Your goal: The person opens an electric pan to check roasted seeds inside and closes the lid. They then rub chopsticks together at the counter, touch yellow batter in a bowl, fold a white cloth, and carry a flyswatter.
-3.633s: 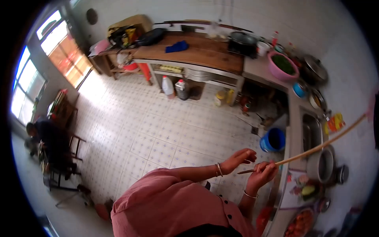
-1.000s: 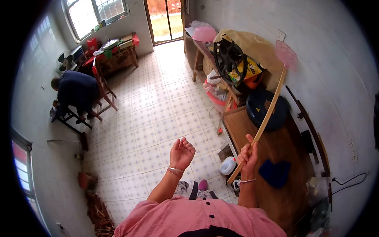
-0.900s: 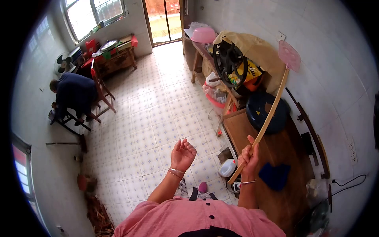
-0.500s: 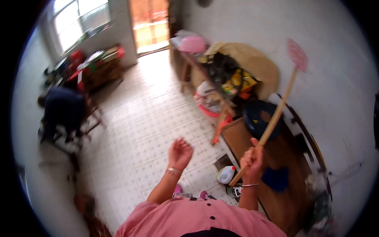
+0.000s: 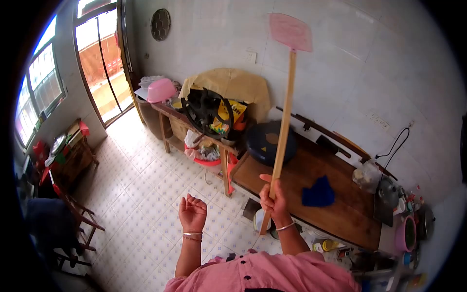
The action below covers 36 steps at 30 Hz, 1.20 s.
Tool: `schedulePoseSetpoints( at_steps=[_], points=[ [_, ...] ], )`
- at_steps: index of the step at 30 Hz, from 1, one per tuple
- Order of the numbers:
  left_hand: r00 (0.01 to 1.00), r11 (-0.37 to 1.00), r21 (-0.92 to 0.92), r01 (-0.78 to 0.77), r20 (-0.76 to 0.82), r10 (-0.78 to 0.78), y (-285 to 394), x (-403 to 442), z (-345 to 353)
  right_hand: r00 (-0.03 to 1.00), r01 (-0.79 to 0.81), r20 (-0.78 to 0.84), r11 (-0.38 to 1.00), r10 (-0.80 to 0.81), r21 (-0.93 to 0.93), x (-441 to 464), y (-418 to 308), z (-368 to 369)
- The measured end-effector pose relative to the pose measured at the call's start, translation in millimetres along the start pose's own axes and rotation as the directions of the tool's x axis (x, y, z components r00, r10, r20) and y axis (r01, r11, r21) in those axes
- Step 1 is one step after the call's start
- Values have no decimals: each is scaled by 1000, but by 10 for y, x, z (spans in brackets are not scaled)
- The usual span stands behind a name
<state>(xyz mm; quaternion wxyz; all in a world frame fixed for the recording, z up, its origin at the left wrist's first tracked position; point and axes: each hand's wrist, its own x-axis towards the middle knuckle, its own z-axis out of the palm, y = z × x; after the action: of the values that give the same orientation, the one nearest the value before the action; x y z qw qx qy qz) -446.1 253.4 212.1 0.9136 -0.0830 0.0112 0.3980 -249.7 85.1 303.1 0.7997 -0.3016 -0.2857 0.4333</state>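
Observation:
My right hand (image 5: 275, 198) is wrapped round the lower part of a fly swatter (image 5: 283, 127), its index finger sticking out to the left. The swatter has a long wooden handle and a flat pink head (image 5: 291, 32), held nearly upright in front of the tiled wall. Empty and loosely curled, my left hand (image 5: 193, 214) hangs over the floor with its palm showing and its fingers a little apart. Below the swatter is a brown wooden table (image 5: 348, 214), which bears a blue cloth (image 5: 318, 191) and a round dark-blue appliance (image 5: 262, 143).
A bench (image 5: 170, 113) along the wall holds a pink basin (image 5: 161, 90), bags and a tan cover (image 5: 233, 80). Pots and a pink tub (image 5: 405, 233) stand at right. On the left are a wooden chair (image 5: 80, 207) and a dark-clothed shape (image 5: 51, 224). A doorway (image 5: 104, 68) opens at the back.
My view has turned to the right, so the doorway and bench now appear farther left. The swatter has gone from slanting right to nearly upright, still in my right hand.

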Motion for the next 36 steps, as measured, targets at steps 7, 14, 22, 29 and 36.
schedulePoseSetpoints(
  at_steps=[7, 14, 22, 29, 36],
  points=[
    [979, 979, -47, 198, 51, -195, -228, 206, 22, 956, 253, -133, 965, -260, -68, -302, -386, 73],
    [989, 985, -92, 148, 26, -146, -213, 130, 344, 890, 454, 9, 889, -455, 58, -405, -644, 96],
    [999, 999, -51, -12, 29, 14, 212, -111, 427, 897, 383, 165, 907, -411, 176, -133, -370, 264],
    [977, 978, -47, -203, 50, 205, 760, -487, 408, 990, 108, 75, 985, -119, 135, 194, 309, 647],
    [919, 919, -32, -393, -59, 391, 1369, -900, 262, 873, -485, 123, 868, 472, 105, 564, 1454, 692]
  ],
)
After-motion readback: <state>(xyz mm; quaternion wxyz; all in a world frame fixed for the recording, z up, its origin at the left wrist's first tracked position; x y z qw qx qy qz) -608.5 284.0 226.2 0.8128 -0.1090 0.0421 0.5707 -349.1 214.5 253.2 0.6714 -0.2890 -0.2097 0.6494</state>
